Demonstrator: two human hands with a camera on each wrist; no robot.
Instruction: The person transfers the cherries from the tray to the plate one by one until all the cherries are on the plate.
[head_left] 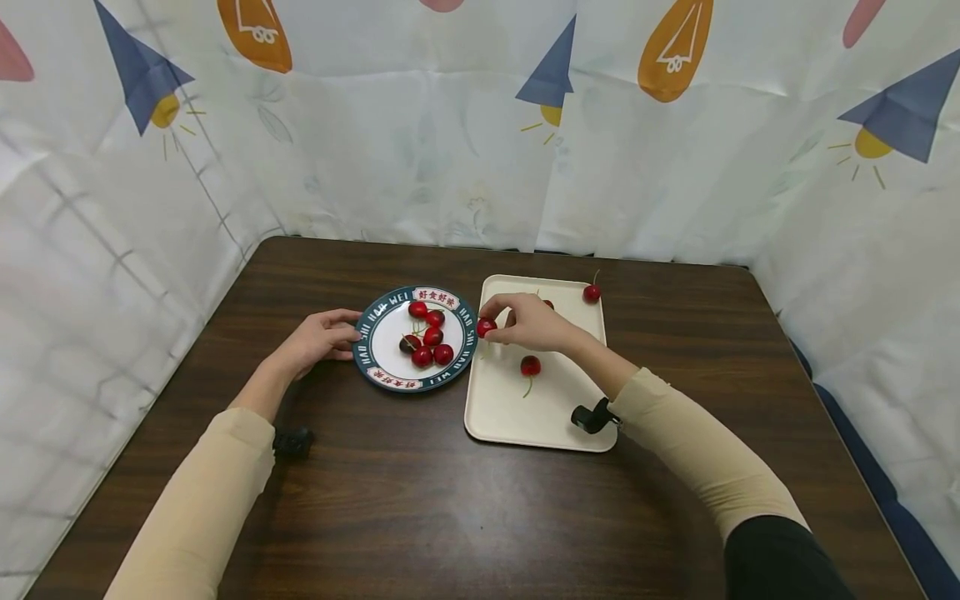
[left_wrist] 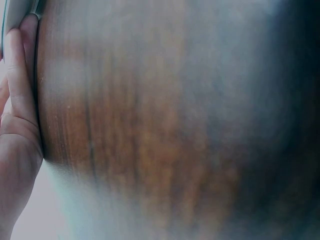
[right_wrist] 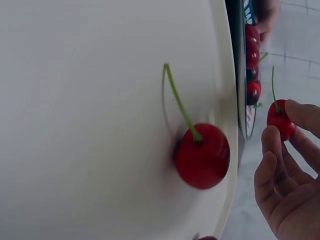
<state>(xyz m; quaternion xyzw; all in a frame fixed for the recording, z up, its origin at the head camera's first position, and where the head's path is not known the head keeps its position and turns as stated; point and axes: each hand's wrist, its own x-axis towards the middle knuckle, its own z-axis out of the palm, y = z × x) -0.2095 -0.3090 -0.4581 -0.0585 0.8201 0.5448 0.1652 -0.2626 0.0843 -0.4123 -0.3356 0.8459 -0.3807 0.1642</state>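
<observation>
Between thumb and fingertips, my right hand (head_left: 528, 323) pinches a red cherry (right_wrist: 281, 120) with a green stem, held over the gap where the plate and tray meet. My left hand (head_left: 321, 340) touches the left rim of a round plate (head_left: 363, 354), its fingers fairly straight in the left wrist view. The plate is white with a dark teal lettered border and has several cherries (head_left: 432, 336) in its middle. Beside it lies a cream rectangular tray (head_left: 502, 417). One cherry (head_left: 530, 365) rests on the tray, below my right hand; another cherry (head_left: 548, 304) is partly hidden behind that hand.
At the tray's far right corner sits one more cherry (head_left: 592, 293), stem up. Everything stands on a dark brown wooden table (head_left: 420, 500). A white patterned cloth (head_left: 450, 167) hangs behind the table and along its sides.
</observation>
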